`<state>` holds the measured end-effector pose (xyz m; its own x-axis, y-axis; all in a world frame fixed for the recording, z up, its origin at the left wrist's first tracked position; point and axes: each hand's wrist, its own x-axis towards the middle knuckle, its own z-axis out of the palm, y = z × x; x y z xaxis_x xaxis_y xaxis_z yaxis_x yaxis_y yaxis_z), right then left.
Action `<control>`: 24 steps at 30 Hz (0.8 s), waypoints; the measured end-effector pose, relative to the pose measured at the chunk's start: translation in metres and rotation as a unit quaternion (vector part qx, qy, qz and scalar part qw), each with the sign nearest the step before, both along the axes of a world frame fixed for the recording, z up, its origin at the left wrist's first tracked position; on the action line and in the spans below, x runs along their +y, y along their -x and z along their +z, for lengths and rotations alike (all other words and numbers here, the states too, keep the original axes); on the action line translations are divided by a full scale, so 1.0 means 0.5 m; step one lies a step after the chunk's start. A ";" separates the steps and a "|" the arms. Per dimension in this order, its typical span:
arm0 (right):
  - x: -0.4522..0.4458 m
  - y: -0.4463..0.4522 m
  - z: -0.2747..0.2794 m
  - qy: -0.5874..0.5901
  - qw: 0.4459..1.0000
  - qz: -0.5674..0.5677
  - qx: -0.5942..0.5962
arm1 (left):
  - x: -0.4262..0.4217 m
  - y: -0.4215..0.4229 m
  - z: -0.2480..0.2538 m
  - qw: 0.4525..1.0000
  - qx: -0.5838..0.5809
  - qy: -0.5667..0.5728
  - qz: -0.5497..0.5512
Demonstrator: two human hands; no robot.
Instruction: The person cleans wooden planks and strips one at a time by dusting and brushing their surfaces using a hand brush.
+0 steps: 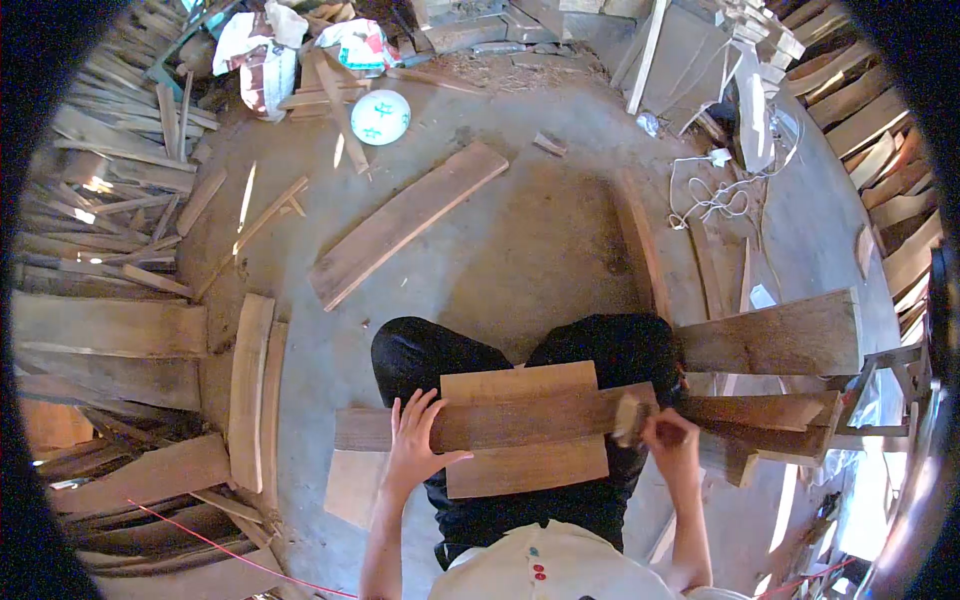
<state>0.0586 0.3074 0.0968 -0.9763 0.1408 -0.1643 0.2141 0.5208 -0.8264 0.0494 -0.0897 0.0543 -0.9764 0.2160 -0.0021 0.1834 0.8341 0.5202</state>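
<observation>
A dark, narrow plank [525, 425] lies crosswise over a wider, lighter board [530, 472] above my lap. Near the plank's left end, my left hand [412, 440] rests with its fingers spread, the thumb pointing right. At the other end, my right hand [672, 438] is closed on a small brush-like tool [630, 418], which is on or just above the plank. Motion blurs the tool, so its exact kind is unclear. Beside my left forearm, a pale board [355, 485] shows partly under the plank's left end.
A long plank [410, 225] lies on the floor ahead, near a white ball-like object [380, 117]. Stacked boards [110, 325] line the left side. To my right are thick boards [770, 335] and a white cable [715, 200]. Sacks [265, 60] stand at the back.
</observation>
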 end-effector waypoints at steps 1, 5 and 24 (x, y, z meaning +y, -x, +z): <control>0.016 0.002 0.003 -0.047 0.999 -0.005 0.005 | 0.000 0.001 0.001 1.000 -0.001 0.000 0.000; -0.002 0.024 0.031 -0.219 0.972 -0.032 0.074 | 0.000 0.002 0.002 1.000 -0.004 0.001 -0.001; -0.207 0.094 -0.052 0.248 0.969 0.017 -0.002 | 0.000 0.001 0.003 1.000 -0.006 0.001 -0.001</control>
